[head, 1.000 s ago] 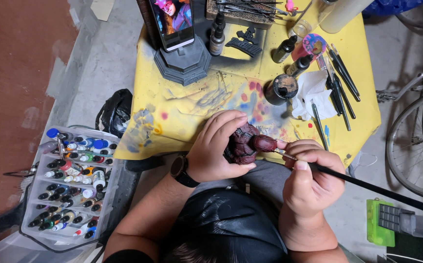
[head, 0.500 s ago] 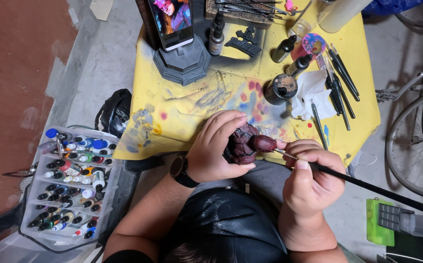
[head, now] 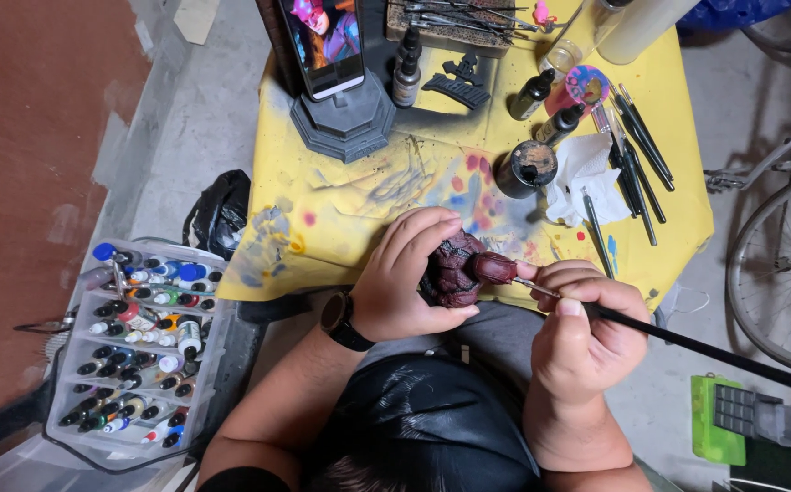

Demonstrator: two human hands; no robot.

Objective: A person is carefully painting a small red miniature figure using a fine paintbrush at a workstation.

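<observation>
Left hand (head: 411, 276) fingers curled tight around dark red figurine (head: 457, 270); right hand (head: 587, 330) fingers pinched on black paintbrush (head: 687, 344), tip touching figurine, above paint-stained yellow table (head: 359, 219).

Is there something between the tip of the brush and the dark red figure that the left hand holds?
Nothing visible. The right hand holds the brush, and its tip already touches the figure, which the left hand grips above the table edge.
</observation>
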